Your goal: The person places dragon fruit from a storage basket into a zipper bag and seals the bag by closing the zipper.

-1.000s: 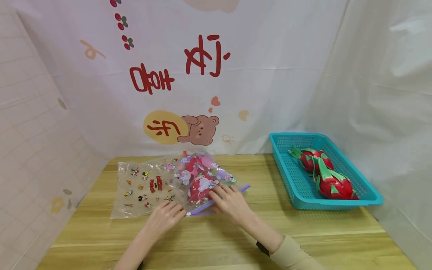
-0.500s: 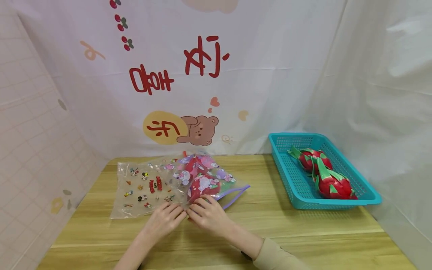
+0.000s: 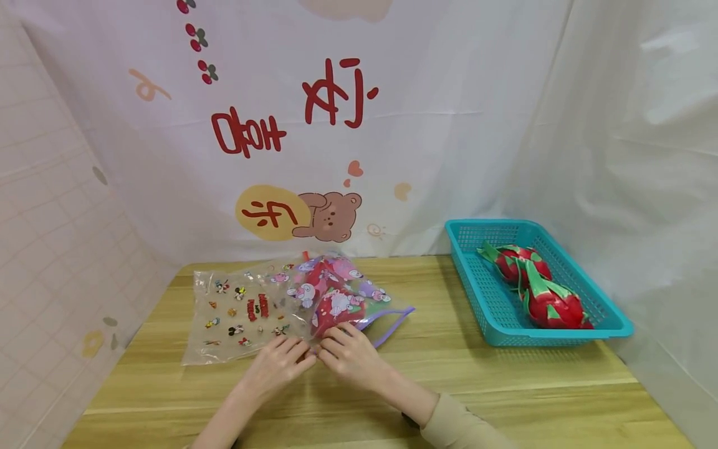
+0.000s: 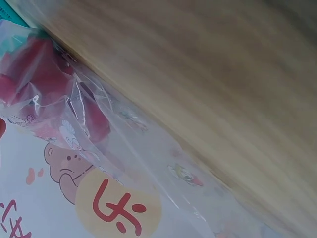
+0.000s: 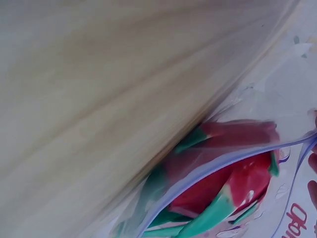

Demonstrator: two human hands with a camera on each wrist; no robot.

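Head view: a clear zip bag [image 3: 336, 299] printed with cartoon figures lies on the wooden table [image 3: 505, 380], left of centre, with a red dragon fruit [image 3: 334, 307] inside it. Its purple zip edge [image 3: 392, 324] runs along the near right side. A second flat printed bag [image 3: 241, 312] lies partly under it, to the left. The left hand [image 3: 277, 365] and right hand [image 3: 350, 355] sit side by side, nearly touching, at the near corner of the zip bag; the fingertips of both are curled down onto the bag's edge and appear to pinch it. A beige sleeve [image 3: 460, 427] covers the right forearm. Well to the right stands a teal plastic basket [image 3: 477, 280] holding two more dragon fruits [image 3: 538, 293].

Left wrist view: blurred. Crinkled clear plastic of the bag [image 4: 99, 129] over red fruit [image 4: 39, 74], wood grain [image 4: 223, 89] beside it. Fingers not in view.

Right wrist view: blurred. The purple zip line [image 5: 218, 173] crosses the red and green fruit [image 5: 233, 178] inside the bag, beside the table surface [image 5: 99, 99]. Finger position cannot be told here.
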